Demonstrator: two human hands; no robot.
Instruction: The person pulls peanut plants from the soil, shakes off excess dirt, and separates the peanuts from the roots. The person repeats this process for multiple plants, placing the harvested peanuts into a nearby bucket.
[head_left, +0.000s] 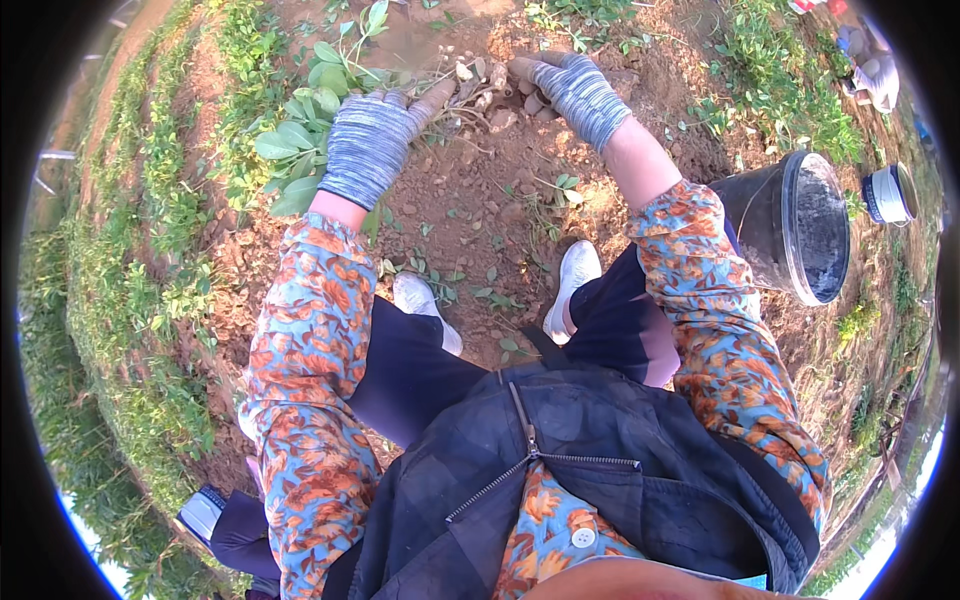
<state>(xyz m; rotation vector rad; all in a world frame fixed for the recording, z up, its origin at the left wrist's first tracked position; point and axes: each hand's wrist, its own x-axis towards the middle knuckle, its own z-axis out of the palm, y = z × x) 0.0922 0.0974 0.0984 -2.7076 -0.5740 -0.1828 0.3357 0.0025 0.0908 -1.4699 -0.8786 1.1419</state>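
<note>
My left hand (375, 139), in a blue-grey knit glove with brownish fingers, grips an uprooted peanut plant (296, 142). Its green leaves spread to the left of the hand. Stems and roots reach to the right, bearing several pale peanut pods (484, 86) dusted with soil. At the right end of that root cluster is my right hand (574, 94), gloved alike, with its fingers bent down close to the pods. Whether it holds a pod is hidden by the fingers. Below the pods lies brown, crumbly soil (450, 195).
A black plastic bucket (757, 217) lies tipped beside my right arm. Beyond it is a smaller white-and-dark pail (889, 193). Rows of green plants (172, 165) run along the left. Another person (874, 75) is at the upper right. My white shoes (574, 277) stand on soil with scattered leaves.
</note>
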